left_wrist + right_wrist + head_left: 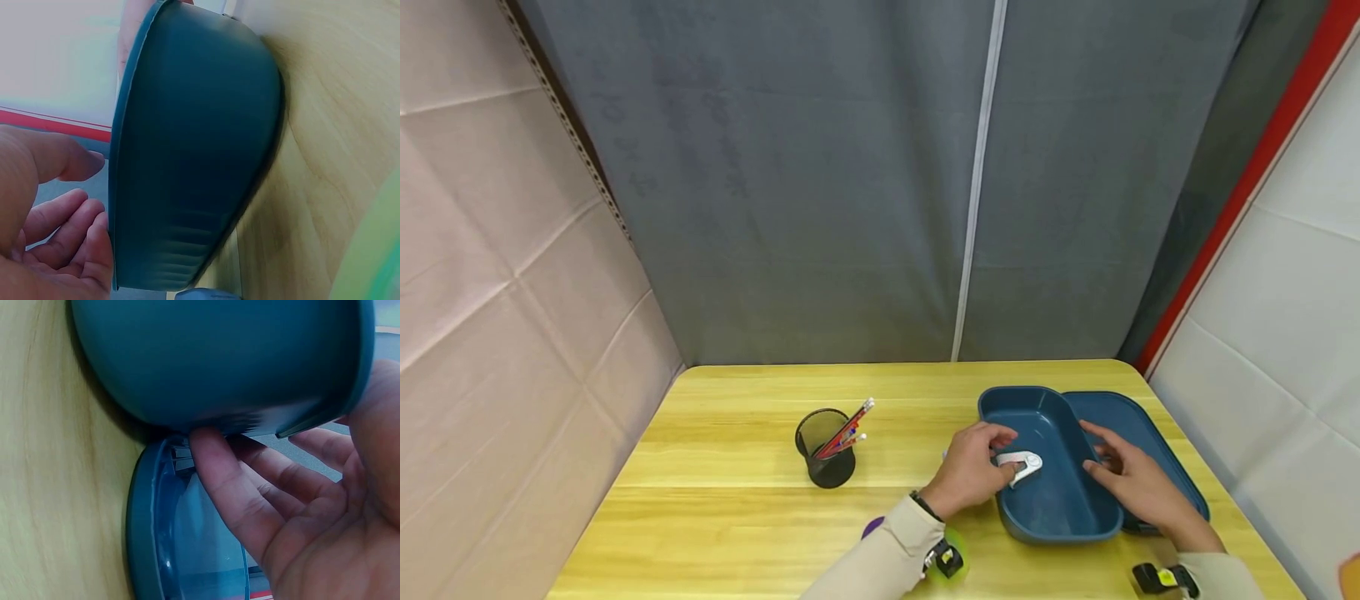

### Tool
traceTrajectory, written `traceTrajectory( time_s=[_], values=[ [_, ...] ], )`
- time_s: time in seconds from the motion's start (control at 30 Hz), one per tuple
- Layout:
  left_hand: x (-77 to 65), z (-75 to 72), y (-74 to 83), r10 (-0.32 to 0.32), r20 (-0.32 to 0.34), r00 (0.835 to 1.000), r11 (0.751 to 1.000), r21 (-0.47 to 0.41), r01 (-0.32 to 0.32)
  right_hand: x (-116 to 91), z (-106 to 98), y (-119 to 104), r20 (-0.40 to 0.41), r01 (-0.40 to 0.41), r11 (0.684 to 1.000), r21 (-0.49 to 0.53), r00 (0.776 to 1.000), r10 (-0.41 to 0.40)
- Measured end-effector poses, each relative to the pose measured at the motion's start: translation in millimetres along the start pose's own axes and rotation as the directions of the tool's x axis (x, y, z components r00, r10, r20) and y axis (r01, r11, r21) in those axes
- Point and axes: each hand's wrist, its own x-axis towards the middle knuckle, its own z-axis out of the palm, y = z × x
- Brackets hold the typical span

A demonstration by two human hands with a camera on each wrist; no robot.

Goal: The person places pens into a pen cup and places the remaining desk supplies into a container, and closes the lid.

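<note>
A deep blue plastic box [1051,508] stands on the table at the right. My left hand [972,467] reaches over its left rim, with a small white tool that has a round button [1032,461] by the thumb, inside the box. In the left wrist view, the thumb and loosely bent fingers [65,215] stand apart, and nothing shows between them; the box wall hides the white tool there. My right hand [1138,483] grips the right wall, thumb over the rim and fingers outside. Beneath these fingers lies a flat blue lid [1157,442].
A black mesh pen cup [829,475] with several pencils [848,433] stands left of the box. Partly under the left forearm are a purple item [872,527] and a yellow-green round item [957,550]. A grey curtain [820,208] hangs behind the wooden table [700,517].
</note>
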Motion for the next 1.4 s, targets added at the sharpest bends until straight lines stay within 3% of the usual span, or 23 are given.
traceTrajectory(
  time_s=[0.23, 0.43, 0.6, 0.87, 1.4],
  values=[
    [-0.9, -4.0, 2.6, -0.015, -0.001, 1.000, 0.999, -0.041, 0.015, 0.2, -0.4, -1.1, 0.000, 0.002, 1.000, -0.005, 1.000, -0.002],
    [-2.9, -11.5, 2.5, -0.064, 0.012, 0.998, 0.983, -0.172, 0.065, -0.1, -0.5, -0.9, 0.001, 0.004, 1.000, -0.003, 1.000, -0.004],
    [-3.9, -20.0, 3.2, -0.062, 0.010, 0.998, 0.967, -0.248, 0.062, 0.8, -0.4, -0.1, 0.005, -0.005, 1.000, -0.006, 1.000, 0.005],
    [-13.5, -35.9, -0.3, -0.070, -0.006, 0.998, 0.955, -0.290, 0.066, 0.2, -1.1, -1.0, 0.006, 0.002, 1.000, -0.002, 1.000, -0.002],
    [-42.7, -61.6, -25.4, -0.102, 0.021, 0.995, 0.952, -0.289, 0.104, -0.3, -0.6, -0.3, 0.005, 0.006, 1.000, 0.007, 1.000, -0.006]
  ],
)
